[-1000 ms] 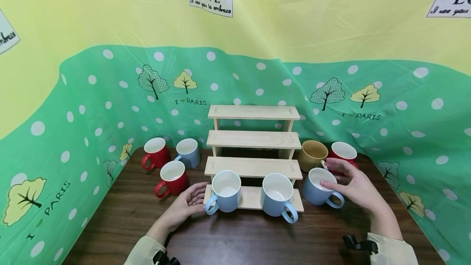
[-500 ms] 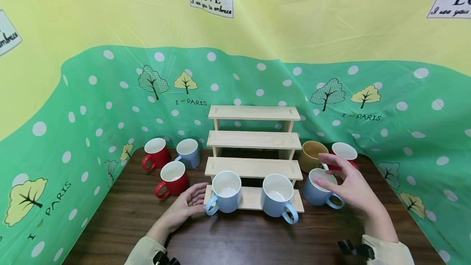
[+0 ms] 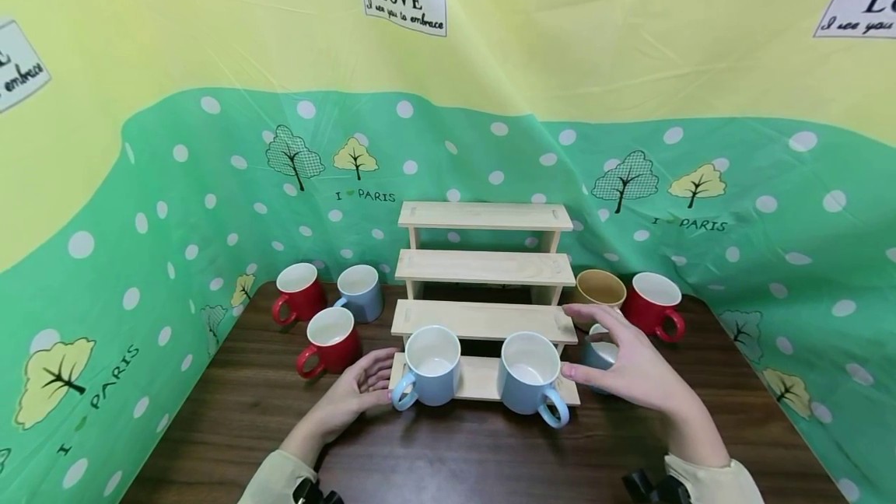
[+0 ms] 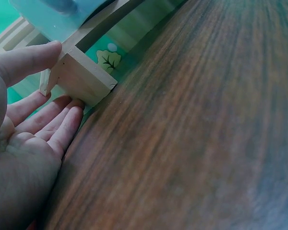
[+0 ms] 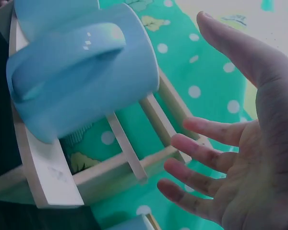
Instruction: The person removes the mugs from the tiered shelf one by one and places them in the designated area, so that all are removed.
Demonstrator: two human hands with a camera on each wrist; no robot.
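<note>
A stepped wooden shelf (image 3: 483,319) bears two light blue mugs on its lowest step: a left mug (image 3: 432,368) and a right mug (image 3: 526,373). My left hand (image 3: 350,393) holds the left end of that step, thumb at the front corner and fingers along the end. In the left wrist view the thumb and fingertips touch the wood (image 4: 84,79). My right hand (image 3: 630,360), fingers spread, is between the right mug and another blue mug (image 3: 600,352), which it partly hides. In the right wrist view nothing lies between thumb and fingers, with the right mug (image 5: 86,72) beside them.
On the left of the dark wooden table (image 3: 448,457) stand a back red mug (image 3: 301,295), a front red mug (image 3: 334,342) and a blue mug (image 3: 361,298). A yellow mug (image 3: 598,290) and a red mug (image 3: 652,306) stand back right. Patterned cloth (image 3: 483,154) hangs behind.
My right hand has moved left from the blue mug on the right side toward the mug on the step, uncovering the red mug's handle. My left hand and the mugs stay put.
</note>
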